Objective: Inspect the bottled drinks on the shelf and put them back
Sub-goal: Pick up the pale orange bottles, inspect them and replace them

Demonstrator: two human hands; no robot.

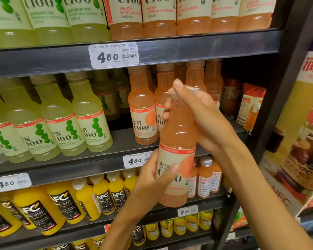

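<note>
Both hands' grip [193, 112] around a pink bottle [177, 152] before dark, bottle-stocked shop shelves [188, 49].

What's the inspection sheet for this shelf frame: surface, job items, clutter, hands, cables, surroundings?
Surface: dark shelf, several tiers, price tags on the edges.
Job's things: pink C100 bottle held upright off the shelf; matching pink bottles stand behind it.
Clutter: green C100 bottles at left, yellow NFC bottles below, carton at right.
Hands: left hand grips the label; right hand holds the neck, fingers near the cap.
Cables: nothing seen.
Surroundings: printed juice display at right.
</note>
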